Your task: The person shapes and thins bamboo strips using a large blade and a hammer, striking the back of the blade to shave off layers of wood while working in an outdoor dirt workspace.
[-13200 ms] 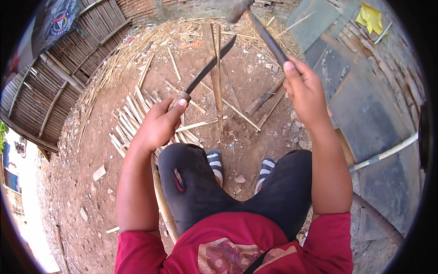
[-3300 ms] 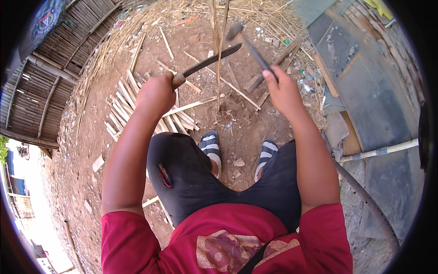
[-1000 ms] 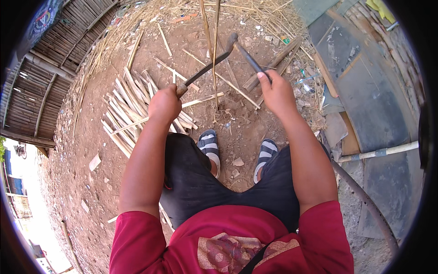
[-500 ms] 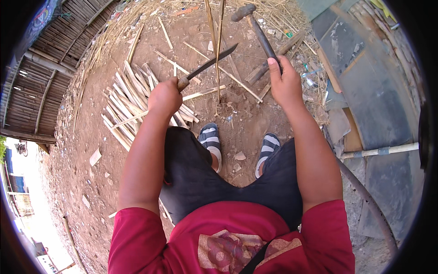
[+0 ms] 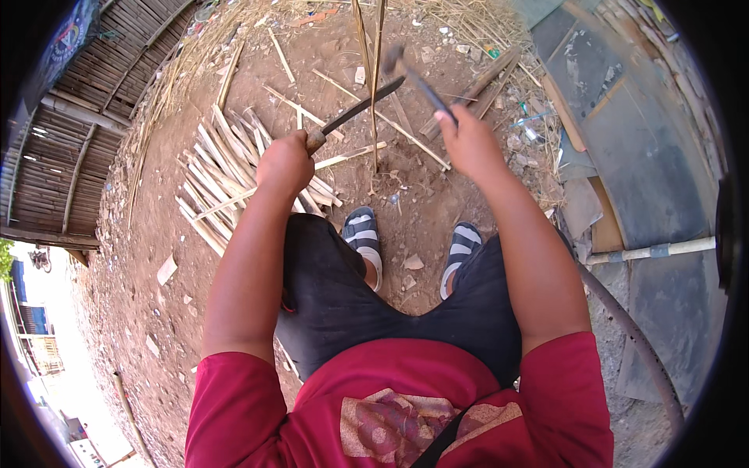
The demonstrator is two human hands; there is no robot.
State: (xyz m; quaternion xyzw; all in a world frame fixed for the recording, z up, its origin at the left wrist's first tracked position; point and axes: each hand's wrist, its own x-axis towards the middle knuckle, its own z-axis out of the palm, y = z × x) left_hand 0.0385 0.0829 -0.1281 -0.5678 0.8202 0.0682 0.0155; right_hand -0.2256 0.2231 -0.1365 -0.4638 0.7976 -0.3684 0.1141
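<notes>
My left hand is closed round the wooden handle of a machete. Its dark blade slants up to the right and crosses an upright length of bamboo, which parts into two strips toward the top of the view. The bamboo's lower end meets the dirt beyond my feet. In my right hand is the dark handle of a hammer. The hammer's head is smeared by motion, close to the blade's tip and right of the bamboo; I cannot tell whether it touches the blade.
Pale split sticks lie heaped beyond my left knee. Loose strips and dry straw are strewn farther off. Thick wood pieces lie at the far right, near dark sheet panels. A slatted bamboo wall stands at left.
The hammer has swung left and down, its head coming close to the machete's tip. My right hand moved left with it; the machete and bamboo have hardly shifted.
</notes>
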